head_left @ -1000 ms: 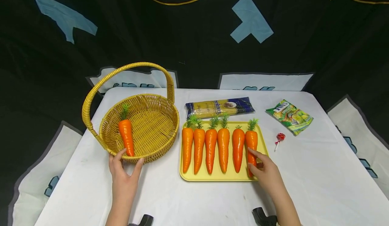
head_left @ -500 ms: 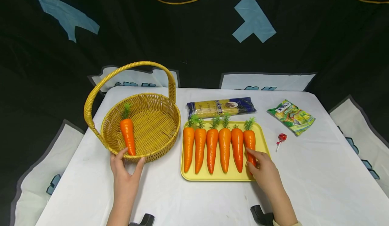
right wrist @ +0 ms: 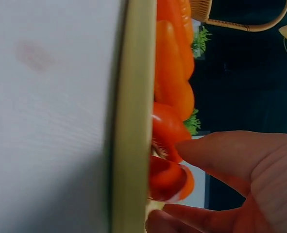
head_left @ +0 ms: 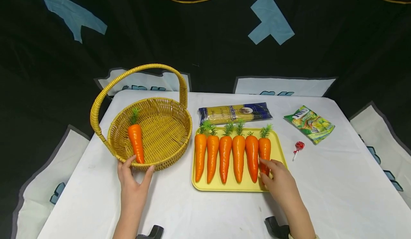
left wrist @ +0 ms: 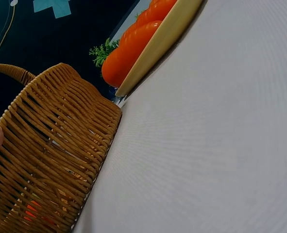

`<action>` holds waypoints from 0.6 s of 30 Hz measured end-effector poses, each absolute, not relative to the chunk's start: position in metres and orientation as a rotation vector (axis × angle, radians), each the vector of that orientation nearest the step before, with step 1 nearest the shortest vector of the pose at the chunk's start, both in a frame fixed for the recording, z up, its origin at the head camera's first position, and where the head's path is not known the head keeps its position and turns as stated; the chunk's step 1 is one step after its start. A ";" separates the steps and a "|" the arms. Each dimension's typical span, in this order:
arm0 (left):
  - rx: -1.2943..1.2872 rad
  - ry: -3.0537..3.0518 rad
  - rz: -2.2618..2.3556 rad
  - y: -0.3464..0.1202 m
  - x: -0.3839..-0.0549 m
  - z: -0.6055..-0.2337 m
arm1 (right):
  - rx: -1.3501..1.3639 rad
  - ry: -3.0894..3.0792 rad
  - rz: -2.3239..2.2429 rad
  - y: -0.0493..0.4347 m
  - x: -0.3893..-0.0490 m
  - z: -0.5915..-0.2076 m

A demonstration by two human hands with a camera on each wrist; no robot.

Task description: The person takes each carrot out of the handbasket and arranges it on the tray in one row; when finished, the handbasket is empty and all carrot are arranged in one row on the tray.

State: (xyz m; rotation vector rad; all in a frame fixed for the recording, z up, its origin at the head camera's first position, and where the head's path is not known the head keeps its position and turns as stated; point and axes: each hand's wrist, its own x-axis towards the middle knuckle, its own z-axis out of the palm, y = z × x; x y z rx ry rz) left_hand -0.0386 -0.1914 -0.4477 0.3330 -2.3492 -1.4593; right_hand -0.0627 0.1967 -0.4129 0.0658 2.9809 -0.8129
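Note:
At the left in the head view, my left hand (head_left: 133, 187) holds the near rim of a yellow wicker basket (head_left: 184, 139). A fingertip lies over the rim and the thumb is against the outside. A single orange carrot (head_left: 136, 144) with a green top lies inside. My right hand (head_left: 282, 182) has its bent thumb and fingers around the lower part of the rightmost carrot (head_left: 264, 148) on a yellow tray (head_left: 224, 187). The right wrist view shows the thumb (right wrist: 201, 150) between this carrot and its neighbour (right wrist: 167, 124). Several carrots lie side by side on the tray.
Behind the tray lies a pasta packet (head_left: 236, 113). A green candy bag (head_left: 309, 124) and a red lollipop (head_left: 299, 146) are to the right. Black brackets (head_left: 154, 232) show near both wrists. A dark printed cloth hangs behind the white table (head_left: 334, 189).
Over the first half second, my right hand shifted the rightmost carrot left, nearer its neighbour. Since then it has hardly moved. My left hand stays at the basket rim; the view has drifted slightly.

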 end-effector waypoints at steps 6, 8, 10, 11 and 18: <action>0.315 -2.352 -1.464 -0.191 -0.039 -0.446 | 0.011 3.079 -0.892 0.194 -0.062 -0.399; 0.311 -2.354 -1.457 -0.192 -0.039 -0.446 | -0.040 3.077 -0.973 0.190 -0.065 -0.394; 0.309 -2.354 -1.451 -0.192 -0.040 -0.445 | -0.094 3.049 -1.058 0.185 -0.068 -0.390; 0.308 -2.354 -1.448 -0.192 -0.040 -0.446 | -0.123 3.031 -1.103 0.181 -0.071 -0.388; 0.312 -2.350 -1.461 -0.191 -0.039 -0.448 | -0.325 2.920 -1.299 0.149 -0.089 -0.373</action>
